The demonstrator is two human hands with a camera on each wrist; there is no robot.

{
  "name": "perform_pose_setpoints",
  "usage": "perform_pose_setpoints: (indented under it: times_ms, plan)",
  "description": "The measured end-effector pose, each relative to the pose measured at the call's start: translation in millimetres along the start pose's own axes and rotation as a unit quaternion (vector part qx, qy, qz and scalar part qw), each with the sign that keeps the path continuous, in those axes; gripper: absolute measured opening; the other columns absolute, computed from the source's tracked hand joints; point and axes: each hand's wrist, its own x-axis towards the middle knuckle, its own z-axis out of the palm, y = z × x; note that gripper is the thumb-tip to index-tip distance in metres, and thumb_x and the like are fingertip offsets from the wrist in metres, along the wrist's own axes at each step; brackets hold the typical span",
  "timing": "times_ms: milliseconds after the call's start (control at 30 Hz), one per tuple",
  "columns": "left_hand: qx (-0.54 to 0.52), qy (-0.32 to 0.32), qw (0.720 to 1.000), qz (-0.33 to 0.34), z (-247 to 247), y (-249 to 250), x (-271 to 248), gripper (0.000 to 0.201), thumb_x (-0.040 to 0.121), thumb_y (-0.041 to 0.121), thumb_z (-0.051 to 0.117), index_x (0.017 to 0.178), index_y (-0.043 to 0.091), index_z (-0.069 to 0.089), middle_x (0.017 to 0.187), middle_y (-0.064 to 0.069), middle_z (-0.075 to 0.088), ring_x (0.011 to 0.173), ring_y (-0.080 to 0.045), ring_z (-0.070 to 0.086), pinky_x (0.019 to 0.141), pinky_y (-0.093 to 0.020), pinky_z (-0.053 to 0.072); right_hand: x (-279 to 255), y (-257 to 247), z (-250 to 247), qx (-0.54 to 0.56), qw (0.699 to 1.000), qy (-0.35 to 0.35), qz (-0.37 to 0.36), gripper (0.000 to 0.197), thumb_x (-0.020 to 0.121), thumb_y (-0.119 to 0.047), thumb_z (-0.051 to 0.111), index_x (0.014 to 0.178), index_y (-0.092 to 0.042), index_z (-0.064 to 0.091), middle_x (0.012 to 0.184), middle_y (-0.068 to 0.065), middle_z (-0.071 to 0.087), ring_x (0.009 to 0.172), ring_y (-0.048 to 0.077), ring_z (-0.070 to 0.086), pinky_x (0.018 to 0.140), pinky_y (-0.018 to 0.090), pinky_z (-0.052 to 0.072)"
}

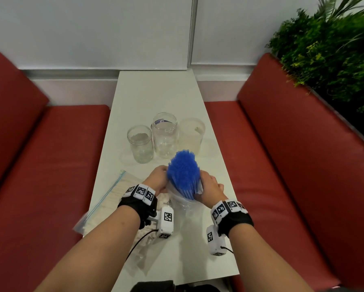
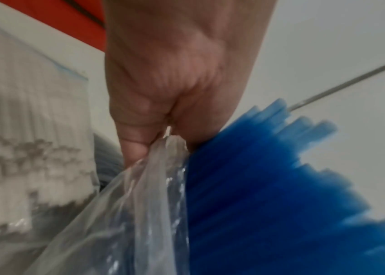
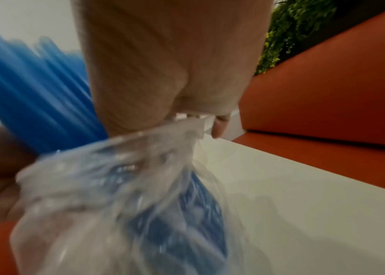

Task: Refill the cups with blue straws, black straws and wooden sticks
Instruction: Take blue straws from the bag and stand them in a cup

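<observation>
Blue straws stand in a dense bundle, upper ends fanned out above the mouth of a clear plastic bag, lower ends still inside it. Bag sits upright on the near half of the white tabletop, between both hands.

Left hand: fingers curled, pinching the bag's rim on the left side of the bundle; left wrist view shows film gathered between thumb and fingers, straws just beside.

Right hand: fingers curled, gripping the bag's rim on the right side; right wrist view shows bunched film under the palm, blue visible through the plastic below. That view is blurred.

Cups: three clear ones in a row beyond the bundle, all upright. Left cup shortest; middle cup tallest; right cup frosted, partly behind the straw tips. Neighbouring cups stand just beside each other.

Zip bag of pale sticks lies flat at the left tabletop edge, near the left wrist. Contents not clearly resolved.

Red bench seats flank the tabletop; green plants behind the right-hand one.
</observation>
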Motion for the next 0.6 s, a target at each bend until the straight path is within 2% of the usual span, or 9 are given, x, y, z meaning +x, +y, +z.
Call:
perform_pose_setpoints:
  times_ms: [67,167,200,267,333,367,467,500,600]
  plan:
    - [-0.058,0.01,0.998,-0.009,-7.0,-6.3,1.2,0.028,0.1,0.017,0.047,0.121,0.002,0.059,0.113,-0.021,0.068,0.106,-0.037,0.065,0.089,-0.05,0.055,2.4,-0.7,-7.8,-0.003,1.0,-0.02,0.014,0.077,0.074,-0.029,0.076,0.142,-0.031,0.04,0.134,-0.002,0.051,0.13,0.024,0.043,0.092,0.039,0.026]
    - [-0.089,-0.042,0.995,-0.016,-13.4,-11.8,-0.8,0.029,0.1,0.028,0.049,0.119,0.013,0.064,0.113,-0.009,0.071,0.109,-0.028,0.066,0.095,-0.047,0.053,6.0,-10.4,-14.0,0.03,0.996,0.078,-0.04,0.078,0.069,-0.033,0.076,0.139,-0.034,0.042,0.133,-0.007,0.049,0.128,0.017,0.039,0.097,0.038,0.026]
    - [-0.074,-0.055,0.996,-0.016,-14.6,-11.3,-1.9,0.027,0.1,0.03,0.048,0.117,0.019,0.065,0.11,-0.006,0.073,0.105,-0.026,0.067,0.09,-0.045,0.056,7.7,-13.3,-11.8,0.052,0.992,0.1,-0.057,0.071,0.07,-0.03,0.074,0.135,-0.033,0.046,0.129,-0.008,0.052,0.125,0.016,0.043,0.099,0.038,0.028]
    - [-0.045,-0.047,0.998,-0.015,-16.5,-8.8,-3.1,0.022,0.099,0.028,0.048,0.106,0.02,0.067,0.1,-0.007,0.074,0.086,-0.022,0.072,0.068,-0.038,0.059,10.8,-16.1,-3.9,0.082,0.992,0.081,-0.055,0.051,0.076,-0.027,0.074,0.122,-0.03,0.053,0.117,-0.008,0.061,0.114,0.019,0.055,0.103,0.041,0.036]
    - [-0.038,0.005,0.999,-0.001,-20.5,-5.8,-0.8,0.02,0.097,0.014,0.048,0.089,0.012,0.066,0.089,-0.015,0.071,0.062,-0.018,0.069,0.053,-0.029,0.054,13.2,-11.4,6.1,0.056,0.997,0.039,-0.035,0.036,0.083,-0.03,0.073,0.114,-0.026,0.055,0.11,-0.004,0.066,0.106,0.023,0.062,0.099,0.04,0.038]
    - [-0.014,0.048,0.999,0.011,-24.8,-5.4,2.2,0.021,0.096,0.008,0.048,0.085,0.009,0.066,0.087,-0.018,0.069,0.06,-0.019,0.066,0.053,-0.029,0.053,13.7,-7.1,10.9,0.025,0.999,0.028,-0.029,0.032,0.085,-0.031,0.071,0.113,-0.024,0.056,0.109,-0.003,0.066,0.106,0.025,0.062,0.095,0.039,0.036]
    - [0.09,0.187,0.977,0.041,-36.4,-5.4,4.9,0.024,0.091,0.003,0.049,0.08,0.007,0.069,0.086,-0.021,0.069,0.072,-0.03,0.064,0.064,-0.04,0.058,15.6,1.2,16.2,-0.068,0.996,0.045,-0.042,0.027,0.09,-0.033,0.061,0.115,-0.025,0.055,0.108,-0.003,0.063,0.105,0.024,0.059,0.09,0.039,0.032]
    - [0.116,0.228,0.965,0.051,-36.2,-7.9,4.2,0.024,0.09,0.003,0.049,0.078,0.007,0.069,0.082,-0.019,0.069,0.071,-0.032,0.065,0.063,-0.042,0.06,19.8,1.3,16.0,-0.093,0.993,0.045,-0.054,0.025,0.091,-0.031,0.059,0.115,-0.025,0.055,0.107,-0.003,0.063,0.103,0.023,0.059,0.089,0.039,0.032]
    - [0.185,0.241,0.948,0.094,-32.6,-7.1,1.4,0.027,0.088,0.006,0.05,0.067,0.014,0.066,0.066,-0.009,0.066,0.057,-0.027,0.063,0.045,-0.029,0.053,25.5,-14.4,10.3,-0.144,0.986,0.054,-0.062,0.023,0.086,-0.022,0.057,0.109,-0.025,0.055,0.1,-0.004,0.063,0.096,0.023,0.061,0.088,0.04,0.03]
